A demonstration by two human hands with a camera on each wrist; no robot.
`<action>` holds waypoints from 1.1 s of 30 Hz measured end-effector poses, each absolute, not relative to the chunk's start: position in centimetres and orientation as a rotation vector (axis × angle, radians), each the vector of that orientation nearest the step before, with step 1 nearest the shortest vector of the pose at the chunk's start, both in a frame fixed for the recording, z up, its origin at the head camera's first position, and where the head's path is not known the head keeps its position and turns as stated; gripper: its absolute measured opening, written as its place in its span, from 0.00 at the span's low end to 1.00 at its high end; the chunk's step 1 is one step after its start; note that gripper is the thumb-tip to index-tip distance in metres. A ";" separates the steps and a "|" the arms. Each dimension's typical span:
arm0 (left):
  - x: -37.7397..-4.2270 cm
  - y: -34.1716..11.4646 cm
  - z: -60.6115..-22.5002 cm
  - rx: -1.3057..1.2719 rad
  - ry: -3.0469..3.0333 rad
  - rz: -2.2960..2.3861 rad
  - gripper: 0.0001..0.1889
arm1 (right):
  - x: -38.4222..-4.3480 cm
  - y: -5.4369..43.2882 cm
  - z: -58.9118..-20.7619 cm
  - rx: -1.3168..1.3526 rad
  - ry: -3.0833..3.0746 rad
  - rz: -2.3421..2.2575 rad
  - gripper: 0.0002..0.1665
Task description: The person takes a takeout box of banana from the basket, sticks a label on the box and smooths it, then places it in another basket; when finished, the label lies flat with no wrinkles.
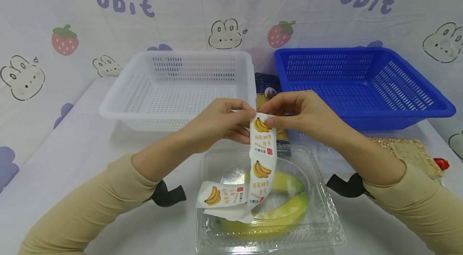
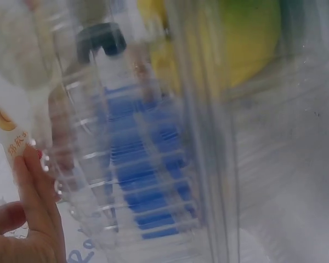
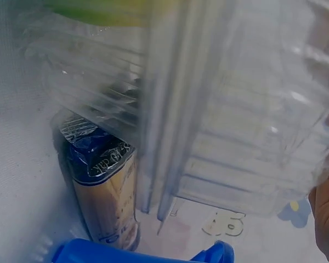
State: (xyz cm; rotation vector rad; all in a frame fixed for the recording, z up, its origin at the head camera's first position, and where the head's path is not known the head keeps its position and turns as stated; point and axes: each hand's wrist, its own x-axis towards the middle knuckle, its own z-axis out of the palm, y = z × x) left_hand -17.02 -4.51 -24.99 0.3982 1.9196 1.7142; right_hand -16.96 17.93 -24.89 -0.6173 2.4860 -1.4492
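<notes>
A strip of banana-print label stickers (image 1: 262, 166) hangs over a closed clear plastic clamshell box (image 1: 323, 215), its lower end folded across the lid. Inside the box lie yellow-green bananas (image 1: 289, 211). At the strip's top edge, my left hand (image 1: 226, 120) pinches the left side. My right hand (image 1: 302, 112) pinches the top right corner, with its thumb over the printed bananas. The left wrist view looks through the box wall at the left hand (image 2: 35, 219) beside a label. Only part of the right hand (image 3: 328, 213) shows at the right wrist view's edge.
A white basket (image 1: 181, 116) stands behind on the left, a blue basket (image 1: 365, 120) on the right. Between them lies a long bag of pasta-like food (image 1: 268, 82), partly hidden by the right hand. A bag of grains (image 1: 412, 152) lies at the right, below the blue basket.
</notes>
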 end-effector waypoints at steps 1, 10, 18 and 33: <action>-17.0 -4.5 -25.0 0.399 1.912 1.723 0.13 | -16.9 17.9 -24.9 -0.624 2.490 -1.453 0.17; -17.3 -4.7 -25.4 0.380 1.885 1.745 0.14 | -17.1 17.8 -25.2 -0.652 2.526 -1.458 0.15; -17.4 -4.8 -25.5 0.388 1.898 1.726 0.14 | -17.1 17.5 -25.5 -0.743 2.490 -1.559 0.10; -18.1 -5.5 -25.7 0.387 1.957 1.682 0.11 | -16.8 17.2 -25.6 -0.781 2.512 -1.641 0.09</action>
